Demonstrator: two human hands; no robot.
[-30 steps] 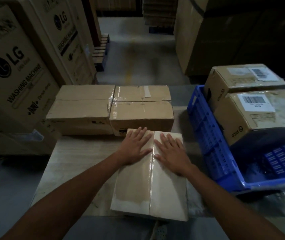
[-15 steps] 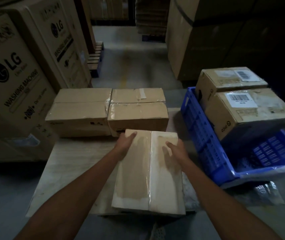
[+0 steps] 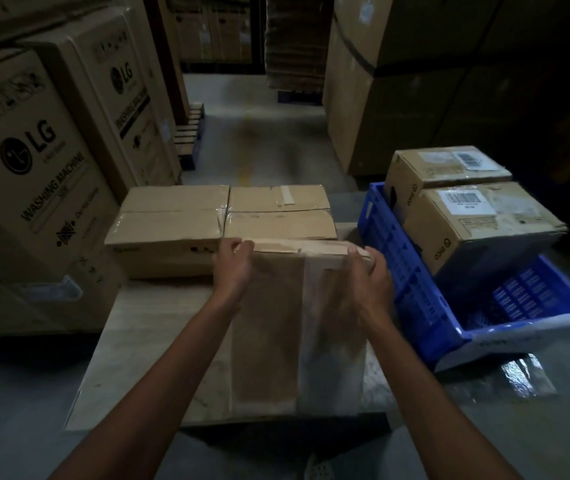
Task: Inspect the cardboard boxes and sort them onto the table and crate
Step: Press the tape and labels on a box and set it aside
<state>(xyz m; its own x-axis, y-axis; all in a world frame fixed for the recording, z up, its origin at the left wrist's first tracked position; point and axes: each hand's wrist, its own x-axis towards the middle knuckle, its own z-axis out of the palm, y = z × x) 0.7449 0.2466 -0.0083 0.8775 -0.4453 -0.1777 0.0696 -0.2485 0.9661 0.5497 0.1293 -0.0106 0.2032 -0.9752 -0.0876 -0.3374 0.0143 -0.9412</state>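
Both hands, left hand (image 3: 233, 268) and right hand (image 3: 370, 275), clamp the taped box's (image 3: 276, 327) far corners at the table's (image 3: 145, 344) near edge; slick tape could let it slip.

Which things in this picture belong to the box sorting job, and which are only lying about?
Job:
- taped brown cardboard box, gripped by left hand and right hand
- two brown cardboard boxes on pale table
- blue plastic crate holding two labelled boxes

Lying about:
- tall LG washing machine cartons
- clear plastic sheet
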